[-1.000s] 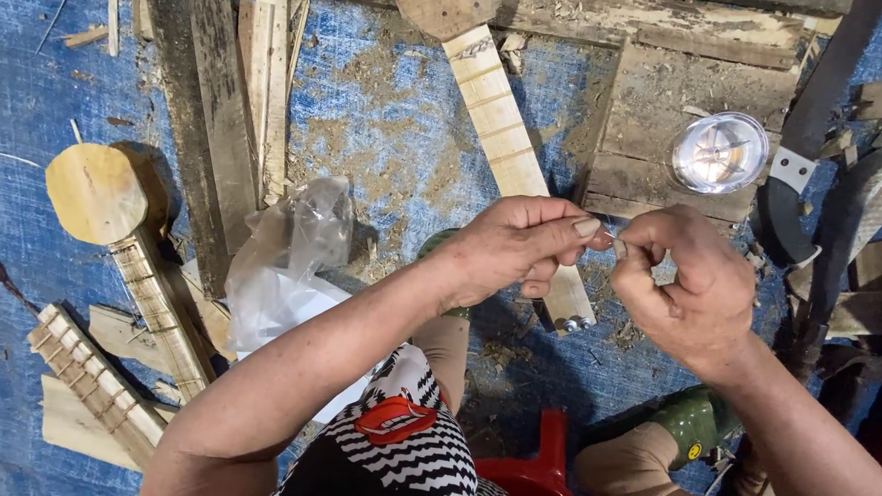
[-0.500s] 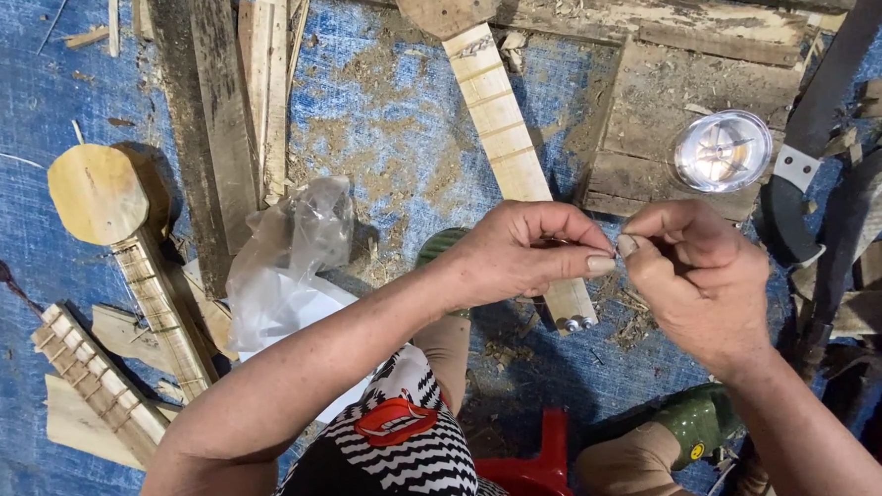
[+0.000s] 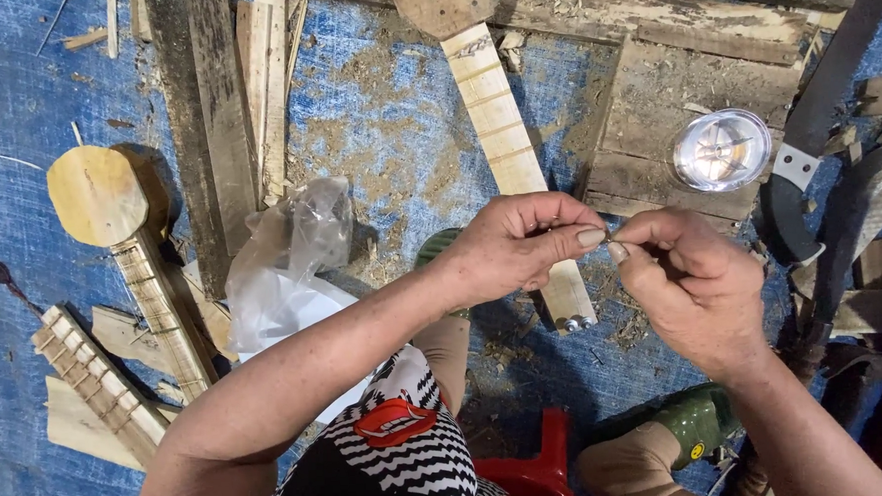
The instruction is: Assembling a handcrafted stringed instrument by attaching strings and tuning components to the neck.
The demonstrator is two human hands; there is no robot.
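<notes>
Both hands barely moved from a moment back, just drifted a touch closer together. Left hand (image 3: 515,250) and right hand (image 3: 686,287) meet fingertip to fingertip, pinched on a tiny metal piece (image 3: 612,239), too small to make out. Just below the left hand lies a wooden fretted neck (image 3: 500,126), pale, with two silver pegs at its end.

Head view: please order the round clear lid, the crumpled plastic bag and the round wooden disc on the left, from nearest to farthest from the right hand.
1. Round clear lid: just above the right hand, on the boards.
2. Crumpled plastic bag: left of centre, beyond the left hand.
3. Round wooden disc: far left, on the blue tarp.
</notes>
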